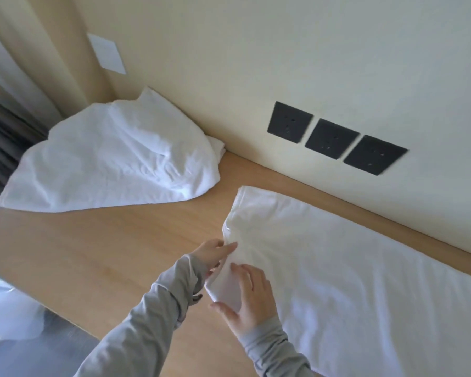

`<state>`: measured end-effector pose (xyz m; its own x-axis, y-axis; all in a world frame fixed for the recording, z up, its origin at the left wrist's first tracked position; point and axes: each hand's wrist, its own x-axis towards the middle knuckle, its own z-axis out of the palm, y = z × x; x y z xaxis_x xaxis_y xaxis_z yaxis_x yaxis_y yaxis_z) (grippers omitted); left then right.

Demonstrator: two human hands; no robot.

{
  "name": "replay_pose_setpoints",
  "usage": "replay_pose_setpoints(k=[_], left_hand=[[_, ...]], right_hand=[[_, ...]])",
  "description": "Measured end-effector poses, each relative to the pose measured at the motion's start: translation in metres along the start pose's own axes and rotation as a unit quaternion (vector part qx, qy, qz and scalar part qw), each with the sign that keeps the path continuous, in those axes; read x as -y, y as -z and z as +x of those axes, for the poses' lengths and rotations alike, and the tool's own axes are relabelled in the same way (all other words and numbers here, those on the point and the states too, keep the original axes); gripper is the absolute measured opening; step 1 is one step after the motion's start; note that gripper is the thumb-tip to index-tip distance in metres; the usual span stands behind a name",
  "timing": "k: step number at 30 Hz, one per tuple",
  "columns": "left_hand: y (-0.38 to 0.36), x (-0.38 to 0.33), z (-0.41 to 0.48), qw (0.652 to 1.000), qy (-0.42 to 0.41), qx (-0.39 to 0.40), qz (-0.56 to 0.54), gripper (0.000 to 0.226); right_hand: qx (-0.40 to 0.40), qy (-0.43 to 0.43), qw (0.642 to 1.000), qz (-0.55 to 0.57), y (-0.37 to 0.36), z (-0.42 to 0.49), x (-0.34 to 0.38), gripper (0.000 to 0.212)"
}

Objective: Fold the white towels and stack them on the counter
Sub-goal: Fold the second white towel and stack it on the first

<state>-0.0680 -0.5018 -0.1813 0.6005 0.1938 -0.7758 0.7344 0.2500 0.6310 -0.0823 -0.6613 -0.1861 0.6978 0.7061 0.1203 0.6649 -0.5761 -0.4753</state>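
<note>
A long white towel (pixel 351 268) lies flat on the wooden counter (pixel 93 248), running from the centre to the lower right along the wall. Both hands are at its near left end. My left hand (pixel 214 253) pinches the towel's edge between fingers and thumb. My right hand (pixel 246 297) rests on a small turned-over flap of that same end, fingers spread, thumb under the fold. A heap of crumpled white towels (pixel 114 159) sits in the far left corner of the counter, with a folded piece partly hidden behind it.
Three black wall sockets (pixel 335 138) are set in the cream wall just above the counter. A white wall plate (pixel 106 53) and curtains (pixel 17 77) are at the upper left. The counter's front edge runs diagonally at lower left, with floor (pixel 38 349) below.
</note>
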Motion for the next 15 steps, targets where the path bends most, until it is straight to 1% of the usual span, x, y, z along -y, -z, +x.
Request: replay_pose_setpoints(k=[1,3,4,5,7,10,11,13,14,15], left_hand=[[0.001,0.000,-0.004,0.999,0.019,0.018,-0.045,0.031],[0.005,0.004,-0.012,0.993,0.049,0.028,-0.104,0.033],[0.006,0.008,-0.015,0.990,0.050,0.028,-0.130,0.031],[0.008,0.013,-0.017,0.986,0.040,0.029,-0.160,0.026],[0.010,0.022,-0.023,0.978,0.007,0.038,-0.207,0.018],[0.008,0.032,-0.031,0.973,-0.033,0.065,-0.221,0.018],[0.006,0.035,-0.033,0.972,-0.040,0.061,-0.222,0.020],[0.003,0.038,-0.035,0.971,-0.039,0.034,-0.232,0.026],[0.002,0.039,-0.036,0.971,-0.037,0.019,-0.237,0.026],[0.001,0.039,-0.037,0.970,-0.037,0.006,-0.239,0.025]], right_hand=[[-0.009,-0.015,1.000,0.004,-0.003,0.000,0.000,0.069],[-0.023,-0.028,0.999,0.020,-0.008,-0.001,0.001,0.057],[-0.029,-0.033,0.998,0.033,-0.010,-0.002,0.003,0.051],[-0.037,-0.039,0.997,0.059,-0.011,-0.003,0.004,0.047],[-0.061,-0.083,0.985,0.140,-0.013,-0.004,0.007,0.043],[-0.090,-0.148,0.962,0.213,-0.012,-0.004,0.008,0.048],[-0.101,-0.157,0.957,0.223,-0.012,-0.004,0.007,0.044],[-0.135,-0.164,0.951,0.224,-0.005,-0.002,0.004,0.019],[-0.167,-0.167,0.946,0.222,0.001,0.000,0.004,0.020],[-0.203,-0.164,0.940,0.220,0.005,0.002,0.002,0.026]])
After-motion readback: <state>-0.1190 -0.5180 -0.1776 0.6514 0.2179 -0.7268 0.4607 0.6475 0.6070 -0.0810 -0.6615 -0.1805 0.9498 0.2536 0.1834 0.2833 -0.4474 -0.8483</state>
